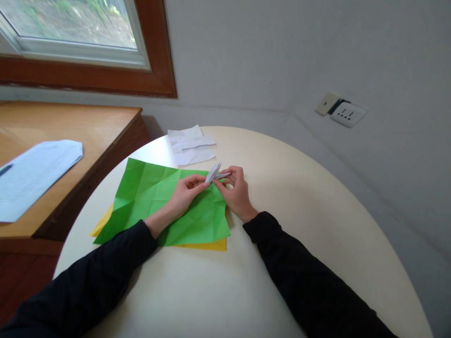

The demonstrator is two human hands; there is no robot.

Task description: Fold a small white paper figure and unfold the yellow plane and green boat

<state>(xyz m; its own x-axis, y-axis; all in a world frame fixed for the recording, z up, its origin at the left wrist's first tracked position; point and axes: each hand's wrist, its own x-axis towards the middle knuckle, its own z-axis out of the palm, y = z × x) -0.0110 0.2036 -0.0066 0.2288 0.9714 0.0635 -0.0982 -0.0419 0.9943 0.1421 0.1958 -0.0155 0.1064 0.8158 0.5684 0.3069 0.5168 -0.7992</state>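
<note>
A small folded piece of white paper (pixel 213 173), with pointed flaps sticking up and to the right, is held between both hands. My left hand (pixel 189 191) pinches its left side between thumb and fingers. On the other side, my right hand (pixel 237 191) grips a narrow flap with thumb and fingertips. Beneath the hands lies a creased green sheet of paper (pixel 141 192), its corners slightly lifted. Yellow paper (pixel 207 244) shows from under its lower and left edges.
Several white paper pieces (pixel 192 143) lie near the far edge of the round cream table (pixel 299 197). To the left stands a wooden desk (pixel 105 124) bearing printed sheets (pixel 38 173) and a pen (pixel 5 169). A wall socket (pixel 347 114) is at the right, a window (pixel 77 28) at upper left.
</note>
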